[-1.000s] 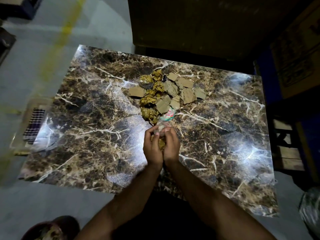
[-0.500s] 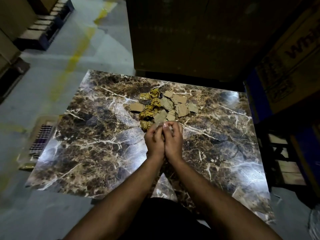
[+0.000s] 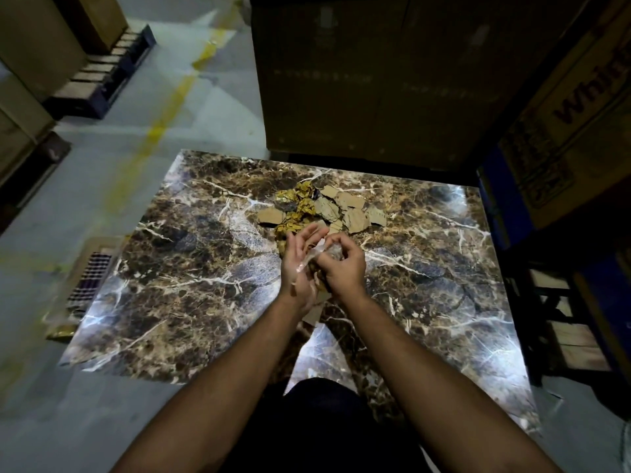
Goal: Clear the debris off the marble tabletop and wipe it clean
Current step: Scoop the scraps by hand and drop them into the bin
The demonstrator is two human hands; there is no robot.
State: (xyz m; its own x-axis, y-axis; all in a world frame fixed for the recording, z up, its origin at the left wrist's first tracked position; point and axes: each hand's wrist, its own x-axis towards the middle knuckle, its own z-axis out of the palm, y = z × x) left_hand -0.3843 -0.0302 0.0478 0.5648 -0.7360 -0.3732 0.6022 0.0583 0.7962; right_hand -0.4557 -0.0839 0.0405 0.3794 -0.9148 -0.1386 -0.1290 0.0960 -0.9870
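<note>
Over the middle of the marble worktop (image 3: 191, 268): left hand (image 3: 298, 264) flat, fingers straight, cradling clear wrapper (image 3: 312, 256); right hand (image 3: 341, 264) curled, pinching same wrapper. Just beyond, on the far half: pile of cardboard scraps (image 3: 351, 211) touching crumpled gold foil (image 3: 297, 208).

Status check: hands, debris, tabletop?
Right hand pinches clear plastic wrapper; left hand open against it. Debris pile on marble tabletop, unwiped. Nothing blocking.
</note>
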